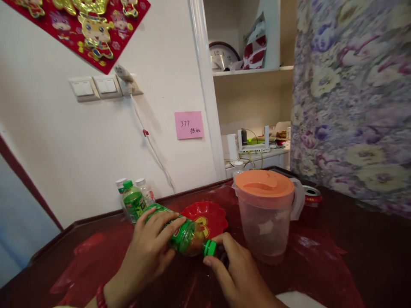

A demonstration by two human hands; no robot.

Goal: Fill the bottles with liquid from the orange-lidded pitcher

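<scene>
The left hand (154, 239), seen in the head view, is closed over a clear plastic bottle with a green printed label (189, 235); its fingers lie across the label, and the thumb is mostly hidden under the bottle. The right hand (237, 267) pinches the ribbed green plastic cap (210, 247) of this bottle between thumb and index finger; its other fingers are folded in dark shadow, so I cannot tell their exact position. The bottle lies tilted in front of the person, with the cap end lower and toward the right. Its base is hidden behind the left hand, and whether it touches the table is hard to see.

Behind it, a red plate with wavy rim (210, 209) is partly covered by the bottle. A second green-labelled bottle with green cap (134, 200) stands at the left, its lower part hidden; beside it are two small white-capped bottles, of which one (145, 190) is partly blocked and the other (120, 185) shows only a strip. At the right stands a translucent plastic jug with orange lid (265, 220); it hides part of a red metal can (312, 196). A white object (298, 300) is cut by the bottom edge, and I cannot identify it.
</scene>
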